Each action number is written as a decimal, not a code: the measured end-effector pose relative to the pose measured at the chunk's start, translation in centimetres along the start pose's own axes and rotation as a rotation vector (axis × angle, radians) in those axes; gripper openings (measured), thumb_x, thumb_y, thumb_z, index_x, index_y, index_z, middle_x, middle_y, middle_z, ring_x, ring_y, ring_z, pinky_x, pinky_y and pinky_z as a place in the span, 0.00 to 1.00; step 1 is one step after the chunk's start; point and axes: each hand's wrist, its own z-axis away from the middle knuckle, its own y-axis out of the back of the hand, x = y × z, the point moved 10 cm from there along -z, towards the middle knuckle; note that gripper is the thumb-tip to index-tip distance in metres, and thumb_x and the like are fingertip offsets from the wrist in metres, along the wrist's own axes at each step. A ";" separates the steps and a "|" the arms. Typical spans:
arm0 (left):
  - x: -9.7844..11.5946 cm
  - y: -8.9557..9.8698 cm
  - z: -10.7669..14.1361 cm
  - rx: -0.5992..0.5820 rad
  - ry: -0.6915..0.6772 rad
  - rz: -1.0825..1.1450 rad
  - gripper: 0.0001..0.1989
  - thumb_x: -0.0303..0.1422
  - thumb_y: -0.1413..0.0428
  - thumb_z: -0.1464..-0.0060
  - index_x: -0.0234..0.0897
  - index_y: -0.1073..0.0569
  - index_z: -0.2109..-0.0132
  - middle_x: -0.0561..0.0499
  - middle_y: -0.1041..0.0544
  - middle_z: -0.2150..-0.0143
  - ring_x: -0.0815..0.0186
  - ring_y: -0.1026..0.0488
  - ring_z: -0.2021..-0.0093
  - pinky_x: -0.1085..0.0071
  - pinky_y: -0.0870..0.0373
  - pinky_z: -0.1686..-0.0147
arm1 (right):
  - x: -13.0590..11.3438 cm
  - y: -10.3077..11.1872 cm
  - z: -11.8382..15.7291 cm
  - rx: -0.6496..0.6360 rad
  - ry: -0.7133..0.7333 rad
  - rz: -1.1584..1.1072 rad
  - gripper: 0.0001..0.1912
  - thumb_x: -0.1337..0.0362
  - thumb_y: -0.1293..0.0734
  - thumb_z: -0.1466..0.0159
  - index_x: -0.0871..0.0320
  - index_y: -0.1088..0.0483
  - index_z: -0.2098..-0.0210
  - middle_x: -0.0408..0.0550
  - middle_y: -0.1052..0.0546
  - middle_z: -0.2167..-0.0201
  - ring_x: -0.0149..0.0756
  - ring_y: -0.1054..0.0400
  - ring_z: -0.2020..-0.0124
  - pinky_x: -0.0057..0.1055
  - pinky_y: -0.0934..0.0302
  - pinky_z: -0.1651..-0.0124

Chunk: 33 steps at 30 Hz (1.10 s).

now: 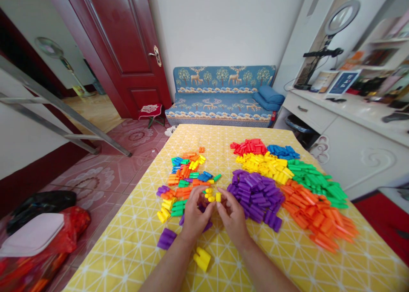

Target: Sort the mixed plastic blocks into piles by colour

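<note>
Both hands meet above the middle of the table. My left hand (197,213) is closed on several small yellow pieces (209,195), pinched between thumb and fingers. Close by on the right, my right hand (232,213) pinches a single yellow piece (218,197), a small gap from the others. A purple pile (255,194) lies just right of my right hand. Green pieces (179,208) and other mixed colours lie left of my left hand. Nearer the front rest a yellow cluster (202,258) and a purple cluster (166,238).
Yellow pieces (265,166), red pieces (248,147), blue pieces (283,151), green pieces (316,182) and orange pieces (318,215) form piles on the right of the patterned tablecloth (118,258). Behind stands a blue sofa (223,102); a white cabinet (358,134) is at right.
</note>
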 end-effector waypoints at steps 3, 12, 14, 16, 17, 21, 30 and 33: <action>-0.1 -0.1 0.0 -0.003 0.011 0.014 0.20 0.27 0.42 0.49 0.39 0.32 0.48 0.47 0.29 0.54 0.70 0.30 0.70 0.72 0.30 0.70 | -1.8 2.7 -1.6 0.053 0.027 0.042 0.18 0.61 0.36 0.37 0.56 0.31 0.49 0.47 0.24 0.63 0.33 0.29 0.67 0.28 0.33 0.65; 0.2 -0.5 -0.2 -0.012 -0.006 0.016 0.20 0.26 0.42 0.50 0.39 0.32 0.49 0.48 0.28 0.56 0.71 0.30 0.72 0.74 0.31 0.72 | -1.6 19.7 -13.3 0.428 0.040 0.600 0.20 0.60 0.33 0.44 0.59 0.32 0.53 0.43 0.27 0.72 0.33 0.31 0.73 0.28 0.38 0.68; 0.3 -0.5 -0.2 -0.014 -0.013 0.002 0.20 0.26 0.42 0.50 0.40 0.32 0.48 0.48 0.28 0.56 0.72 0.30 0.71 0.73 0.31 0.71 | 0.9 21.3 -15.0 0.385 -0.076 0.819 0.18 0.61 0.34 0.44 0.60 0.31 0.55 0.46 0.25 0.70 0.36 0.30 0.70 0.29 0.39 0.67; 0.4 -0.6 -0.3 -0.018 -0.017 -0.012 0.21 0.25 0.42 0.50 0.40 0.32 0.48 0.49 0.28 0.56 0.72 0.30 0.72 0.74 0.31 0.71 | 2.9 22.1 -15.8 0.342 -0.171 0.968 0.16 0.62 0.34 0.44 0.60 0.29 0.57 0.49 0.23 0.68 0.38 0.28 0.67 0.29 0.39 0.67; 0.4 -0.6 -0.3 -0.019 -0.017 -0.019 0.21 0.24 0.42 0.51 0.40 0.32 0.48 0.49 0.28 0.56 0.72 0.31 0.72 0.74 0.31 0.71 | 3.6 22.3 -15.9 0.325 -0.197 1.008 0.15 0.63 0.34 0.44 0.60 0.29 0.58 0.50 0.22 0.67 0.40 0.28 0.65 0.29 0.40 0.67; 0.6 -0.7 -0.4 -0.025 -0.019 -0.026 0.22 0.24 0.42 0.51 0.40 0.32 0.48 0.50 0.28 0.57 0.72 0.31 0.72 0.74 0.32 0.71 | 4.4 22.2 -16.0 0.284 -0.198 1.033 0.11 0.64 0.34 0.46 0.59 0.26 0.63 0.50 0.22 0.68 0.41 0.28 0.65 0.31 0.40 0.65; 0.4 -0.7 -0.3 -0.030 -0.011 -0.021 0.22 0.26 0.40 0.51 0.40 0.31 0.48 0.50 0.27 0.59 0.71 0.31 0.72 0.73 0.32 0.71 | -2.1 15.4 -12.8 0.223 0.079 0.841 0.11 0.62 0.39 0.38 0.58 0.26 0.63 0.49 0.23 0.60 0.38 0.30 0.55 0.33 0.39 0.50; 0.4 -0.7 -0.3 -0.033 0.008 -0.001 0.21 0.29 0.39 0.51 0.39 0.31 0.49 0.52 0.27 0.63 0.71 0.32 0.74 0.74 0.33 0.73 | -4.6 8.2 -8.2 0.016 0.199 0.437 0.08 0.62 0.38 0.37 0.56 0.27 0.64 0.46 0.23 0.62 0.36 0.29 0.58 0.32 0.36 0.53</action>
